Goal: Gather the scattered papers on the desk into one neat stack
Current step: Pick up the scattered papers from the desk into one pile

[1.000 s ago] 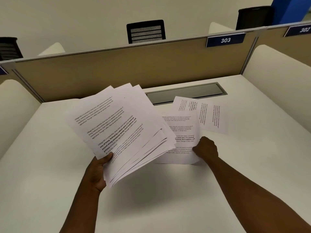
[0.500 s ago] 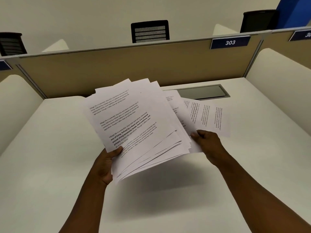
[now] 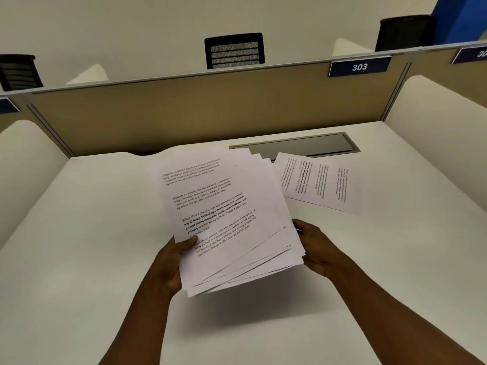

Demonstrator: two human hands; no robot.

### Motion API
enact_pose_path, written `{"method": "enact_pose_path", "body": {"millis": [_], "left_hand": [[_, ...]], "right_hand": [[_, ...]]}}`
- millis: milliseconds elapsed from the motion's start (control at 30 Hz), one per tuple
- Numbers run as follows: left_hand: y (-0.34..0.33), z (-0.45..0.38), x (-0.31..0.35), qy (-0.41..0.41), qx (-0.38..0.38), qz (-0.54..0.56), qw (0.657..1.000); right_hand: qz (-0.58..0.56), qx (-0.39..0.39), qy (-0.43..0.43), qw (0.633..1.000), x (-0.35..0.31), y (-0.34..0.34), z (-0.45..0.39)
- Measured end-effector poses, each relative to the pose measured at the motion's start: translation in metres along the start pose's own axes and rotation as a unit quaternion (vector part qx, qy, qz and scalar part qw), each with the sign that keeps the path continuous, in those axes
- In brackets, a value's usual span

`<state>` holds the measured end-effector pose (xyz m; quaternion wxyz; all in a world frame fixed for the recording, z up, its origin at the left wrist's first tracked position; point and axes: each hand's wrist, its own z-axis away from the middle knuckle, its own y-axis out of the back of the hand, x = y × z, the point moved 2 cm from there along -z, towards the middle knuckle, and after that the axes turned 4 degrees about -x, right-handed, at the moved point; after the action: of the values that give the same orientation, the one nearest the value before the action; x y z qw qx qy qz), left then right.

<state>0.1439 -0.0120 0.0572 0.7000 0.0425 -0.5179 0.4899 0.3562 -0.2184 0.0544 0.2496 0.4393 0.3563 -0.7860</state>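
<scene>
Top sheet of the fanned stack of papers reads "Village life is a peaceful, close-knit..." with a bold bit, "way of living. Defined by a slower pace". The left hand grips the stack's lower left edge, thumb on top; the right hand curls round its right edge, all held up above the white desk. One loose sheet lies flat on the desk just right of the stack, text sideways. The divider's blue tag says 303.
</scene>
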Motion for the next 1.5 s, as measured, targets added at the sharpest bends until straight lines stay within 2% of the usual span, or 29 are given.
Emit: {"method": "enact_pose_path", "body": {"millis": [167,267,333,433,500,567,633,767,900,1033,1167,1200,1300,1367,1500], "left_hand": [[0.004,-0.003,-0.019,0.031,0.004,-0.047,0.998],[0.009,-0.005,-0.035,0.063,0.027,-0.083,0.994],[0.015,-0.008,-0.045,0.084,0.05,-0.092,0.991],[0.019,-0.01,-0.051,0.1,0.075,-0.097,0.987],[0.02,-0.012,-0.052,0.104,0.084,-0.106,0.985],[0.021,-0.014,-0.052,0.102,0.084,-0.12,0.984],[0.022,-0.015,-0.051,0.093,0.083,-0.126,0.984],[0.024,-0.014,-0.049,0.056,0.076,-0.113,0.989],[0.025,-0.012,-0.044,0.028,0.071,-0.095,0.993],[0.029,-0.013,-0.035,0.02,0.071,-0.047,0.996],[0.032,-0.014,-0.028,0.009,0.072,-0.025,0.997],[0.034,-0.015,-0.027,0.009,0.073,-0.016,0.997],[0.036,-0.017,-0.024,0.006,0.061,0.0,0.998],[0.035,-0.016,-0.023,0.002,0.045,0.01,0.999],[0.034,-0.015,-0.025,-0.001,0.024,0.019,1.0]], "right_hand": [[0.037,-0.009,-0.057,0.998,0.019,0.008,-0.004],[0.124,0.007,-0.085,0.989,0.032,0.017,-0.008],[0.2,0.044,-0.101,0.974,0.037,0.024,-0.011],[0.251,0.148,-0.088,0.952,0.038,0.037,-0.022],[0.301,0.228,-0.046,0.925,0.034,0.05,-0.031],[0.439,0.268,0.025,0.857,0.025,0.062,-0.04],[0.519,0.25,0.069,0.815,0.016,0.072,-0.051],[0.641,0.174,0.007,0.747,0.0,0.098,-0.079],[0.675,0.132,-0.03,0.725,-0.004,0.114,-0.095],[0.705,0.137,-0.013,0.696,-0.002,0.113,-0.092],[0.756,0.145,0.012,0.638,0.004,0.124,-0.074],[0.757,0.15,0.023,0.635,0.003,0.13,-0.07],[0.71,0.171,0.094,0.677,-0.002,0.147,-0.055],[0.688,0.194,0.127,0.687,-0.005,0.161,-0.045],[0.675,0.227,0.077,0.698,-0.016,0.174,-0.028]]}}
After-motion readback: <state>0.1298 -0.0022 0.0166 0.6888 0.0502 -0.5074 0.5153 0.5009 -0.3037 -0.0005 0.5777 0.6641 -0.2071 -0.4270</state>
